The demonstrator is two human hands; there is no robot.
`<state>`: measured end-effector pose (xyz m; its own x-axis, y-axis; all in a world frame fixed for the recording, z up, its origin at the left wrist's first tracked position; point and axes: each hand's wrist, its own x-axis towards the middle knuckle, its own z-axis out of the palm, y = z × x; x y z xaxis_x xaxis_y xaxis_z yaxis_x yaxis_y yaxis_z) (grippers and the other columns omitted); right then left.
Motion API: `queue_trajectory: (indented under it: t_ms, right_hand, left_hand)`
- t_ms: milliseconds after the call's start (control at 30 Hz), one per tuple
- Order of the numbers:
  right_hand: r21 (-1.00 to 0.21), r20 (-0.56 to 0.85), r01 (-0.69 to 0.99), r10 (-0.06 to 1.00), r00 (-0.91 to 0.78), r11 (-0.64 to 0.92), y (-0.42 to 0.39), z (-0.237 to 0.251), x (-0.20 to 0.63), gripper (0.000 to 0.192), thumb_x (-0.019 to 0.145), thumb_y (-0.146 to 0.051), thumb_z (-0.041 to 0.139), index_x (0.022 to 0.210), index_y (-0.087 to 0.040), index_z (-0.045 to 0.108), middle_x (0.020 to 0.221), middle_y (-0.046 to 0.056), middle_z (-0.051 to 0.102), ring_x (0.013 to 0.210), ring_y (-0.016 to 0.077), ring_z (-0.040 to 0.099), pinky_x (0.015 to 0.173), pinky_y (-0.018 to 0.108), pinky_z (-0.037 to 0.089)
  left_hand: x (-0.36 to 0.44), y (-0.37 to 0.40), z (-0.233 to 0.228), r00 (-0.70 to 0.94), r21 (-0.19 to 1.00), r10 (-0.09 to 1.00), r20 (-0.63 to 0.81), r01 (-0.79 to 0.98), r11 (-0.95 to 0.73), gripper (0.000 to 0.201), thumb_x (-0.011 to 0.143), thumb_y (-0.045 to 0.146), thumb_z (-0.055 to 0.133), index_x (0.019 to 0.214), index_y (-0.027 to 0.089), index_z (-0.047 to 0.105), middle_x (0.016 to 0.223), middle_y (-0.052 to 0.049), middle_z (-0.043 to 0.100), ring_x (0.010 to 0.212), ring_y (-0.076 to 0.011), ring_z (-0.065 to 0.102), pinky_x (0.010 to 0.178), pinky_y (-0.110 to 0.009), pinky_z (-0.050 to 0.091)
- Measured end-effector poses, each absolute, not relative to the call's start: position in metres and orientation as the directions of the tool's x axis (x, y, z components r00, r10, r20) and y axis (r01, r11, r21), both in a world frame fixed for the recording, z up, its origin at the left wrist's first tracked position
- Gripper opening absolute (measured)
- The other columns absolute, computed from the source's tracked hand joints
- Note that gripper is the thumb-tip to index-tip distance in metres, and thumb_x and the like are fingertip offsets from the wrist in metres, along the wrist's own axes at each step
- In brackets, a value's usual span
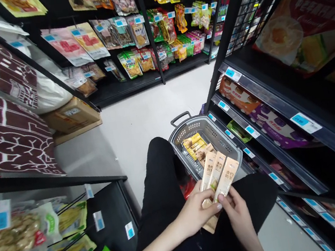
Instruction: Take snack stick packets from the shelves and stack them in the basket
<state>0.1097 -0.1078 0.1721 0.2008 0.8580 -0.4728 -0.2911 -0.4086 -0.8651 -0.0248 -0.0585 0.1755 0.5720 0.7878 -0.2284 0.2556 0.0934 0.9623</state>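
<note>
My left hand [197, 212] and my right hand [238, 212] together hold a fan of three long tan snack packets [218, 174] above my lap. The left thumb lies across the packets' lower ends, and the right fingers pinch them from the right. Just beyond the packets a grey plastic shopping basket [179, 138] stands on the floor, with more tan and yellow packets [196, 146] inside it. My legs in black trousers [161, 190] fill the space below the hands.
Black shelves close in on both sides: the right shelf [261, 98] holds orange and purple bags, the left shelf [59, 227] hanging snack bags. A cardboard box [72, 115] sits on the pale floor [140, 113]. A far rack [142, 49] carries hanging packets.
</note>
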Motion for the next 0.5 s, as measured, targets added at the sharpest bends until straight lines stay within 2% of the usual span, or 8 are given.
queue_trajectory:
  t_ms: [133,267,333,400,467,500]
  right_hand:
    - [-0.751,-0.576,-0.557,0.763,0.292,-0.353,-0.116,0.14,0.127,0.033,0.068,-0.043,0.066,0.09,-0.02,0.056,0.082,0.001,0.066,0.074,0.0163,0.063,0.069,0.033,0.052]
    - [-0.634,-0.705,-0.674,0.641,0.302,-0.379,-0.104,0.09,0.158,0.04,0.058,-0.036,0.073,0.086,-0.018,0.051,0.077,0.001,0.065,0.072,0.0174,0.063,0.064,0.034,0.053]
    - [-0.575,-0.762,-0.682,0.599,0.246,-0.451,-0.09,0.059,0.166,0.037,0.055,-0.027,0.074,0.082,-0.017,0.05,0.075,0.002,0.065,0.07,0.0178,0.063,0.064,0.035,0.053]
    - [-0.526,-0.819,-0.657,0.529,0.221,-0.54,-0.07,0.025,0.167,0.03,0.057,-0.019,0.07,0.079,-0.018,0.049,0.069,0.0,0.064,0.064,0.0167,0.063,0.063,0.035,0.052]
    - [-0.472,-0.876,-0.618,0.411,0.251,-0.629,-0.046,-0.012,0.164,0.025,0.06,-0.015,0.066,0.076,-0.019,0.047,0.062,-0.002,0.061,0.058,0.0153,0.062,0.061,0.034,0.052]
    - [-0.445,-0.895,-0.604,0.354,0.273,-0.661,-0.033,-0.032,0.161,0.023,0.061,-0.015,0.064,0.075,-0.019,0.047,0.06,-0.003,0.06,0.056,0.0148,0.061,0.059,0.033,0.051]
  left_hand:
    - [-0.037,-0.05,0.166,0.534,0.944,0.795,-0.288,0.298,0.142,0.024,0.077,0.039,0.054,0.078,0.018,0.066,0.098,-0.006,0.052,0.096,-0.0215,0.05,0.087,-0.033,0.04]
    - [-0.061,-0.025,0.155,0.447,0.946,0.837,-0.315,0.22,0.239,0.031,0.079,0.038,0.051,0.104,0.023,0.063,0.103,-0.007,0.053,0.093,-0.0208,0.052,0.078,-0.031,0.045]
    - [-0.071,-0.005,0.146,0.42,0.931,0.833,-0.361,0.109,0.348,0.047,0.078,0.038,0.054,0.123,0.026,0.048,0.092,-0.006,0.056,0.078,-0.0173,0.055,0.067,-0.028,0.048]
    - [-0.076,0.018,0.133,0.432,0.884,0.802,-0.414,-0.018,0.466,0.069,0.078,0.039,0.054,0.138,0.03,0.021,0.075,0.0,0.055,0.061,-0.0136,0.053,0.054,-0.025,0.046]
    - [-0.075,0.047,0.116,0.463,0.843,0.779,-0.423,-0.116,0.526,0.082,0.079,0.04,0.052,0.14,0.03,-0.003,0.063,0.004,0.051,0.051,-0.0121,0.05,0.046,-0.023,0.043]
    - [-0.072,0.062,0.106,0.48,0.833,0.774,-0.414,-0.145,0.535,0.084,0.08,0.041,0.05,0.139,0.029,-0.009,0.06,0.005,0.051,0.048,-0.012,0.049,0.043,-0.022,0.042]
